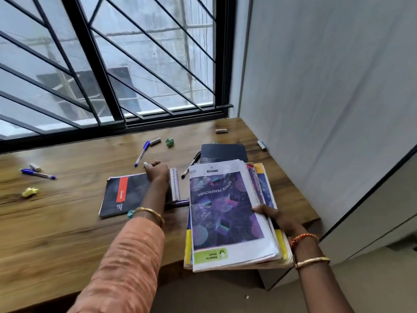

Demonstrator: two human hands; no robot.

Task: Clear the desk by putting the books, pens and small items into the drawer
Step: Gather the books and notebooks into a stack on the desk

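1. Two hands work at the wooden desk [67, 233]. The left hand [158, 175] reaches forward, its orange sleeve [126, 256] and a gold bangle at the wrist, and rests on the spiral notebook [126, 195]; its fingers curl over the notebook's far edge near the wire binding. Whether this grip has closed on the cover cannot be told.
2. The right hand [273, 216] holds the stack of books [228, 213] at its right edge: thumb on top of the cover, fingers hidden beneath. This grip pinches the stack.
3. The stack's top book has a purple patterned cover with a white border and a green label at the near end. The stack overhangs the near right edge of the desk.
4. The spiral notebook is dark with a red stripe and lies flat, just left of the stack.
5. A black book [223, 152] lies beyond the stack.
6. Two blue pens [142, 153] [38, 173] lie on the desk, left of the books.
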